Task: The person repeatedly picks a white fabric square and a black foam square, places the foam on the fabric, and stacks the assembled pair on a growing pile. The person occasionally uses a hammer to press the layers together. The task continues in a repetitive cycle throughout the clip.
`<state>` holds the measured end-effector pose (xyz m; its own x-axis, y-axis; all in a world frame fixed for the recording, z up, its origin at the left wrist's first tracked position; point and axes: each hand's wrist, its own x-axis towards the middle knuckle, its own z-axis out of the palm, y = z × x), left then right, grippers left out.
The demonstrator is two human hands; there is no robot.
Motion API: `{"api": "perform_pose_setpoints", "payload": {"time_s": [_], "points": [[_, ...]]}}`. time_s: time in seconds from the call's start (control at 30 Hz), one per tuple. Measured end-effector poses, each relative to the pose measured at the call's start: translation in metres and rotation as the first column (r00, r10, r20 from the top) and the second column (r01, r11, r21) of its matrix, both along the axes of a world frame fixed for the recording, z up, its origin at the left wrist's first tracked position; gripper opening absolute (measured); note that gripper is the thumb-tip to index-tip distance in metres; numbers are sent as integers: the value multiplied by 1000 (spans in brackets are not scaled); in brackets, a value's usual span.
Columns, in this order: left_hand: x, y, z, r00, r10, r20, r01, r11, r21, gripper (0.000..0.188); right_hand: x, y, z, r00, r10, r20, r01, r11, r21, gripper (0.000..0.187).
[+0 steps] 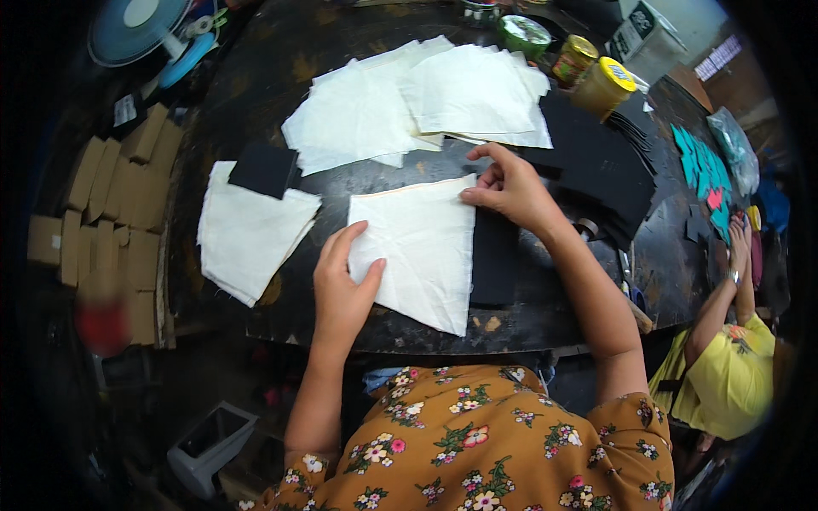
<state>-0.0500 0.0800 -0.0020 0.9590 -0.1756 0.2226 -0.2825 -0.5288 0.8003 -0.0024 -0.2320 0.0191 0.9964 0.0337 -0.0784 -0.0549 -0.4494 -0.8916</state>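
The white fabric panel lies on the dark worktable between a white panel stack and a black piece, the left hand resting unclenched at its left edge, the right hand curled at its upper right corner, pinch indeterminable.

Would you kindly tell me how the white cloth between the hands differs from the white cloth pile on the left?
The middle cloth has the left hand and right hand at its edges; the left pile is untouched. A black square overlaps the left pile; the middle cloth has none. Both are white and lie on the dark table.
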Motion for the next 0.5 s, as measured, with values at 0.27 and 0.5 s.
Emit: {"api": "perform_pose_setpoints", "payload": {"time_s": [0.27,0.5], "points": [[-2,1,4,996,-34,-88,30,999,-42,53,-37,-105,36,827,-274,491,453,842,-293,28],[-7,-3,8,999,-23,22,22,997,68,48,-45,-164,35,866,-296,402,499,534,-683,62]]}}
